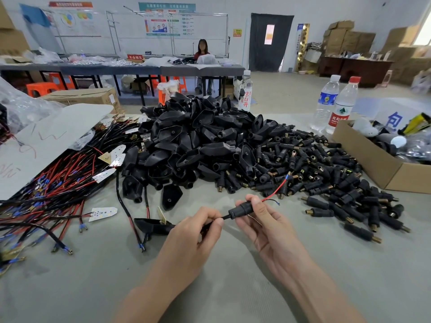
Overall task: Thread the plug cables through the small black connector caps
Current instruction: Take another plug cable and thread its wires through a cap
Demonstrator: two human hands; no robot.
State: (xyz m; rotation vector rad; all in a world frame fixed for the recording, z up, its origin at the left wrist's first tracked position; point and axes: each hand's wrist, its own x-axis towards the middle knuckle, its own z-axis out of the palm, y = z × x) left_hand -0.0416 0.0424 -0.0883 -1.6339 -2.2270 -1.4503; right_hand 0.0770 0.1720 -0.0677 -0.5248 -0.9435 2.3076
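**Finding 1, grips.** My left hand (193, 231) is closed in a pinch on the black cable (225, 217), with thumb and forefinger just short of the cap's near mouth. My right hand (265, 226) grips the cap (241, 209) between thumb and fingertips. It is held above the table (210, 287), in front of the cap pile (326, 169).

**Finding 2, position of work.** The cable enters the cap on the left. A red lead (276, 192) with a blue terminal (287, 177) and a shorter black lead (273, 200) emerge past my right fingers. I judge the leads to be through and the jacket partly fed. How far the jacket sits inside, I cannot tell.

**Recommendations.**
- Hold the cap steady with the right hand and let the left do the feeding.
- Feed in short pushes with the pinch close to the mouth, so the cable does not buckle.
- Hold cable and bore in one line.
- When the pinch reaches the cap, regrip further back rather than force it.
- If the feed stiffens, draw gently on both leads together, not on the red one alone. Never pull by the terminal, which could come off its crimp.
- Hold the free leads off the pile, where a terminal could snag among loose caps.

**Noted nearby.** Housings (205, 136) are heaped behind, and a cable bundle (51, 190) lies at left.
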